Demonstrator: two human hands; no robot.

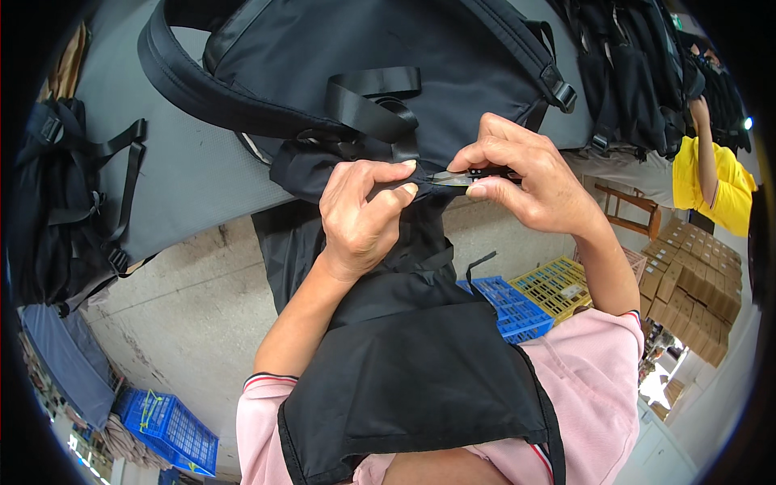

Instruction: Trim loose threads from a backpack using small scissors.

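A black backpack lies on the grey table, its padded shoulder straps spread toward the far side. My left hand pinches a fold of the backpack's dark fabric between thumb and forefinger at the near edge. Thread snips with short metal blades are gripped in my right hand. Their tips meet the fabric right beside my left fingertips; whether the blades are on a thread is too small to tell. Just beyond my left hand, a loose black webbing strap loops over the bag.
The grey table carries more black bags at left and a pile of bags at right. Blue and yellow crates stand on the floor near stacked cartons. A person in a yellow shirt is at far right.
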